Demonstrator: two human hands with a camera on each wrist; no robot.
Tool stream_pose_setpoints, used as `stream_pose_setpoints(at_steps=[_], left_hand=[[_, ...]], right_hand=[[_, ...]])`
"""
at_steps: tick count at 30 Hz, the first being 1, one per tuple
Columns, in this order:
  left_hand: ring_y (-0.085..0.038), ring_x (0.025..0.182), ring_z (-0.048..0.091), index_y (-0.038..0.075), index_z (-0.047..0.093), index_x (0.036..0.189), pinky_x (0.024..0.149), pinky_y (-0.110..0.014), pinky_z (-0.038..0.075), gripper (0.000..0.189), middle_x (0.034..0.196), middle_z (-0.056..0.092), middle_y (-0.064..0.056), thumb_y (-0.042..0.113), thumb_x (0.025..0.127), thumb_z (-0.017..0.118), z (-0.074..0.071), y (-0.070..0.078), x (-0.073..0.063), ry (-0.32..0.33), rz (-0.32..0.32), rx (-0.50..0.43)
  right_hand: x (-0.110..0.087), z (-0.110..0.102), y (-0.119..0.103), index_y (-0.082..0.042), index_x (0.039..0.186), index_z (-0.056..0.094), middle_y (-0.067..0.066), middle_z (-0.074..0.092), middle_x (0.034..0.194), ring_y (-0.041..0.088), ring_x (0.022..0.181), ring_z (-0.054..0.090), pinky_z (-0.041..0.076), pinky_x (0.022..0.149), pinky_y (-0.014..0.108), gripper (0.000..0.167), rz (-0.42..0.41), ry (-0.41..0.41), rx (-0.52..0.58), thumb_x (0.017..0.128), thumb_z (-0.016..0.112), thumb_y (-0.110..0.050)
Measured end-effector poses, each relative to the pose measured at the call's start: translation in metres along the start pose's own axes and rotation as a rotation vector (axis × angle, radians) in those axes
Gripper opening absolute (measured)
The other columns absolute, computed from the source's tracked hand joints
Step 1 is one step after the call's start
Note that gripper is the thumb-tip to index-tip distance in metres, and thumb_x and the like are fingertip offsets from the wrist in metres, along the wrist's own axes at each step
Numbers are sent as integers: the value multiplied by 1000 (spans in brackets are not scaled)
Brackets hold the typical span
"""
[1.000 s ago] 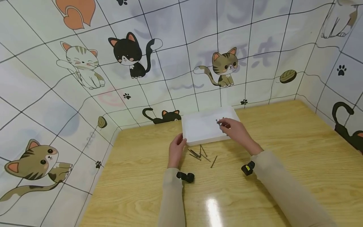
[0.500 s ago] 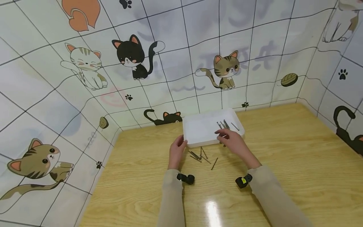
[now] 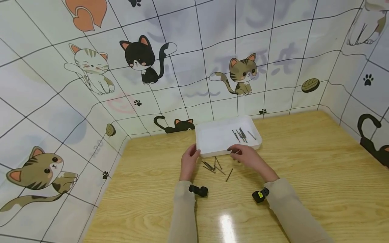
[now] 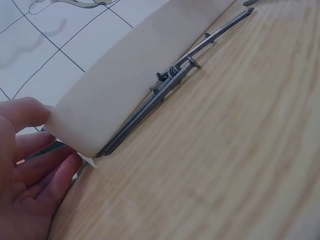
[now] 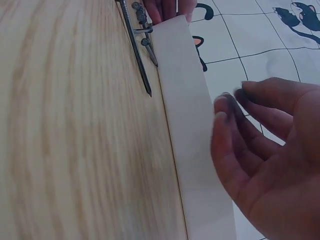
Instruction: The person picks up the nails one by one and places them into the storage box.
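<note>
A shallow white tray [image 3: 212,135] stands on the wooden table against the back wall. Several dark nails [image 3: 242,135] lie inside it toward the right, roughly side by side. My left hand [image 3: 189,163] grips the tray's front left corner, thumb at the rim and fingers around the side. Just over the front rim hovers my right hand [image 3: 247,157], its fingers loosely curved; in the right wrist view nothing shows between its fingertips [image 5: 220,115]. More nails [image 3: 209,165] lie in a loose bunch along the tray's front wall [image 4: 125,75], with one separate nail [image 3: 229,175] nearer me.
The wooden table [image 3: 146,189] carries the tray and nails. Behind and beside it rise walls [image 3: 170,74] with a grid and cartoon cat pattern. Black wrist cameras [image 3: 199,191] sit at both sleeve cuffs.
My right hand has let go of nails inside the tray and drawn back toward me to the front rim, uncovering the nails there. My left hand keeps its place at the corner.
</note>
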State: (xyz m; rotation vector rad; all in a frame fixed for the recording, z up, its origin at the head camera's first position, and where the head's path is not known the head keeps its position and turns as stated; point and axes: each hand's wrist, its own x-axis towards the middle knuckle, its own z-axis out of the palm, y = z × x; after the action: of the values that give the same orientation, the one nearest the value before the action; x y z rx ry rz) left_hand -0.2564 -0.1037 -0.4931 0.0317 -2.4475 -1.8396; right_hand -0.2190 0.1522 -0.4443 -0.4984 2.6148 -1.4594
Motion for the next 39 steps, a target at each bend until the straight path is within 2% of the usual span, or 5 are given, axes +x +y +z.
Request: stream_pose_setpoints(at_steps=[6, 17, 27, 34, 39], left_hand=[[-12, 110, 48, 21, 51, 128, 92, -35, 37, 43, 122, 53, 6, 33, 87, 58, -1, -1, 0, -1, -10, -9], [-12, 110, 47, 21, 50, 128, 92, -36, 37, 42, 122, 53, 5, 32, 87, 57, -1, 2, 1, -2, -3, 0], [-11, 108, 48, 23, 52, 126, 91, -36, 38, 42, 120, 53, 8, 35, 86, 58, 0, 1, -2, 1, -10, 2], [-13, 109, 48, 22, 51, 128, 92, -37, 38, 43, 122, 53, 5, 34, 87, 57, 0, 1, -1, 2, 12, 8], [-13, 108, 49, 22, 52, 127, 91, -37, 39, 41, 121, 54, 6, 32, 87, 57, -1, 0, 0, 1, 8, 6]], right_hand=[[0, 5, 5, -5, 115, 58, 4, 60, 98, 17, 85, 56, 47, 65, 29, 29, 1, -104, -74, 88, 56, -17], [-3, 9, -2, -7, 110, 59, 8, 59, 107, 24, 99, 53, 42, 84, 40, 31, -75, -271, -148, 80, 64, -10], [-5, 16, -4, -10, 100, 64, 0, 56, 96, 18, 88, 51, 42, 79, 36, 28, -119, -361, -275, 74, 68, -3], [-9, 15, -9, -13, 88, 67, -2, 54, 86, 13, 78, 50, 43, 70, 32, 21, -207, -379, -363, 74, 63, 2], [-8, 17, -9, -15, 83, 68, -5, 57, 84, 11, 77, 51, 43, 70, 33, 17, -186, -382, -405, 77, 63, -1]])
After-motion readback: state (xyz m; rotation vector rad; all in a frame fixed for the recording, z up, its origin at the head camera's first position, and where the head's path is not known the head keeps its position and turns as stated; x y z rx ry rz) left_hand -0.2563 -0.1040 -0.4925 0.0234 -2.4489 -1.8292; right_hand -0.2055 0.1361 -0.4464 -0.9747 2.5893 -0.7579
